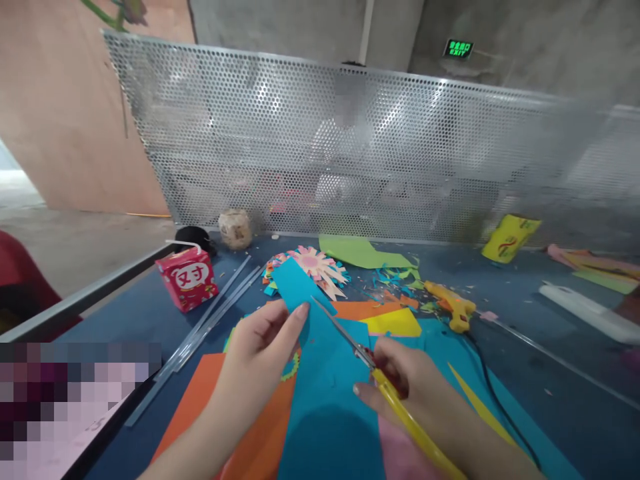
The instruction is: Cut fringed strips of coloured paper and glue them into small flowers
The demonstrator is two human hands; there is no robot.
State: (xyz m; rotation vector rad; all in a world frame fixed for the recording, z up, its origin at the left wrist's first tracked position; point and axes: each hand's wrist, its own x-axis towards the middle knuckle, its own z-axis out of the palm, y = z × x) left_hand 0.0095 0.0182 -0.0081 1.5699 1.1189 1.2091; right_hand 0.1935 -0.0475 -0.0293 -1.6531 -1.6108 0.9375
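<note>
Two bare hands, both busy. The left hand (pixel 263 350) has the blue strip (pixel 299 283) pinched between thumb and fingers, and its near end is lost behind the fingers, so can't tell where it stops. The right hand (pixel 407 377) is wrapped around the scissors (pixel 407 421); the fingers hide part of the grips and the yellow handle runs off the bottom of the view. Blades look pretty much together, tip right beside the left thumb, but no telling if it touches paper. Stuff behind the mesh (pixel 260 147) is a blur, and the bottom left corner is pixelated.

The strip sticks up and away from the left hand's pinch, up to the paper flower (pixel 310 260). Blue sheet (pixel 330 413) lies below and between both hands; glue gun (pixel 453 307) is beyond the right hand, off to its right.

Writing: the red box (pixel 187 280), beyond the left hand and to its left, has big characters like "又寸". Green sign (pixel 458 49) up on the wall says "EXIT" with small characters above. Print on the yellow can (pixel 511 240) is unreadable.
</note>
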